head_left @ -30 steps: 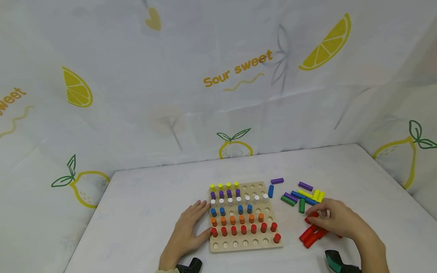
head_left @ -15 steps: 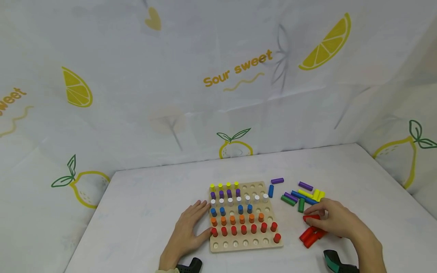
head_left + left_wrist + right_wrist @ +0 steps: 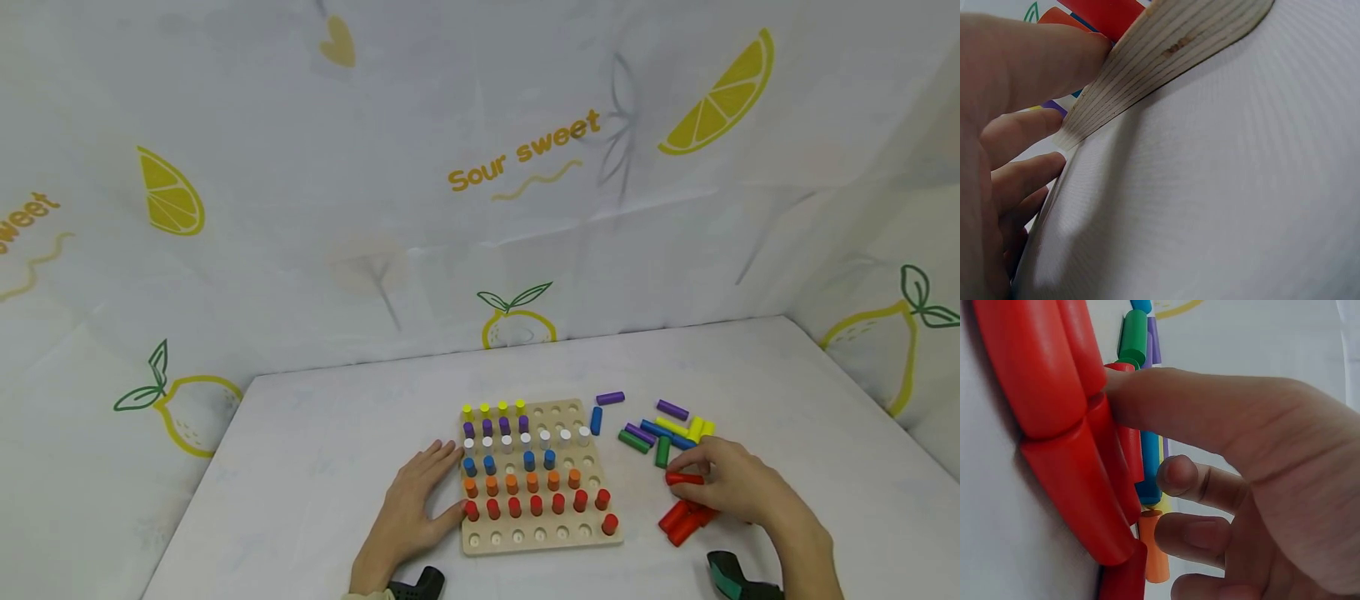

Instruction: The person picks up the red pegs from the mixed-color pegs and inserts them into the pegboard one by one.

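Note:
A wooden pegboard (image 3: 551,546) carries upright pegs in rows of yellow, purple, white, blue, orange and red. My left hand (image 3: 412,500) lies along its left side, fingers extended, the thumb against the edge by the first red peg (image 3: 471,510). In the left wrist view that thumb meets the board's layered side (image 3: 1166,56). Right of the board, my right hand (image 3: 735,483) pinches a red peg (image 3: 684,478) between thumb and index finger. More red pegs (image 3: 682,523) lie in a pile just below it; the palm partly hides them.
Beyond the right hand lie loose green pegs (image 3: 634,442), blue pegs (image 3: 657,427), yellow pegs (image 3: 695,429) and purple pegs (image 3: 672,409). One blue peg (image 3: 596,421) rests beside the board's right edge. An orange peg (image 3: 1155,550) shows in the right wrist view.
The right hand has shifted slightly left and toward the person, and the red peg in its fingers has turned more level. The left hand and the board have stayed put.

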{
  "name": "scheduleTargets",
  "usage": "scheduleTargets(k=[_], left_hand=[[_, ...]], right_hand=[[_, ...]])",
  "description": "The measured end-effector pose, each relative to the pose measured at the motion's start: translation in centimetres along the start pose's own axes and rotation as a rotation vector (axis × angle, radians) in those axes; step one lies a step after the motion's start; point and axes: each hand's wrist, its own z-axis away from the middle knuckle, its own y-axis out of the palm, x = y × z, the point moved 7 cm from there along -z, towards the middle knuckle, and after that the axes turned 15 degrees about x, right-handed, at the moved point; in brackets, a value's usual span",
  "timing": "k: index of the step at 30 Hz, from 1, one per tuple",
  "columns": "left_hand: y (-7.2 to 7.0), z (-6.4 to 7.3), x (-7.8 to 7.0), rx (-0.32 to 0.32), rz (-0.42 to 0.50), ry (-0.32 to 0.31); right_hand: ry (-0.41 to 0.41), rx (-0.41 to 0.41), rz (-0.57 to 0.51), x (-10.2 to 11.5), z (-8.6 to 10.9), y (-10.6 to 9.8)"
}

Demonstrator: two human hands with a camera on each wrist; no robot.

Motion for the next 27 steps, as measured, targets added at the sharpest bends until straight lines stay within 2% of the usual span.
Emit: scheduleTargets(k=[7, 27], left_hand=[[0.0, 0.0, 0.0, -0.003, 0.001, 0.006], [0.0, 0.0, -0.1, 0.001, -0.002, 0.006]], right_hand=[[0.018, -0.015, 0.010, 0.1, 0.1, -0.3], [-0.049, -0.032, -0.011, 1.5, 1.3, -0.8]])
